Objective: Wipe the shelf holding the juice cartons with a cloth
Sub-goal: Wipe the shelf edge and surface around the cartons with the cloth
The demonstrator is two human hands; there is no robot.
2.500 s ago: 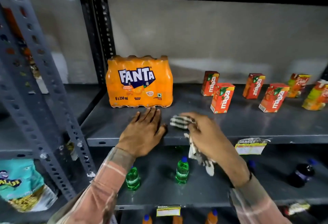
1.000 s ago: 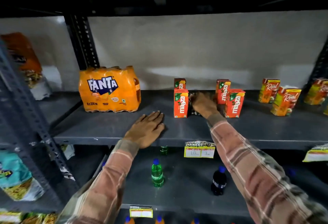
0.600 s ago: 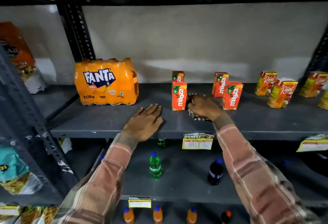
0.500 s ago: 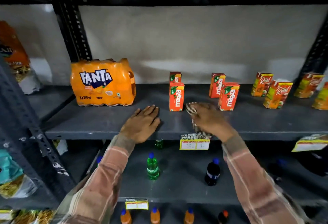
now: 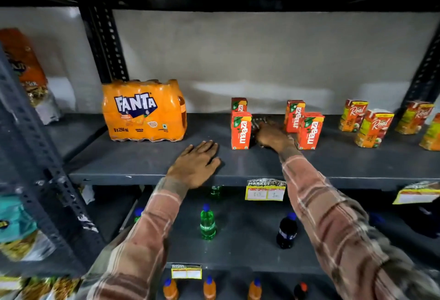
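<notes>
Cloth [image 5: 258, 122] sits under the right hand [image 5: 271, 134], pushed deep into the gap between the front-left Maaza carton [image 5: 241, 130] and the right Maaza pair [image 5: 304, 124]. Only a dark crumpled edge shows beyond the knuckles. Right fingers are curled down onto it, pressing it against the shelf [image 5: 142, 159]. Left hand [image 5: 194, 165] lies flat near the shelf's front edge, fingers spread and holding nothing; looks like bracing.

Step in hand, as I read it: wiping the lane between cartons.
- Keep the palm low and the stroke straight front-to-back. Cartons stand just beside the hand on both sides, and they're light, so a sideways sweep probably tips one.
- Rear-left Maaza carton [image 5: 238, 104] stands behind the front one. Reaching the strip beside it likely means nudging a carton aside.
- Real cartons [image 5: 373, 127] further right: shelf around them doesn't look reached yet.
- Fanta pack [image 5: 144, 110] on the left is heavy and probably needs lifting or sliding to wipe under.

Containers: all cartons upright, look sealed. Fanta shrink-wrap is intact, bottles inside. Lower shelf holds a green bottle [image 5: 207, 224] and a dark bottle [image 5: 287, 230], both capped.
</notes>
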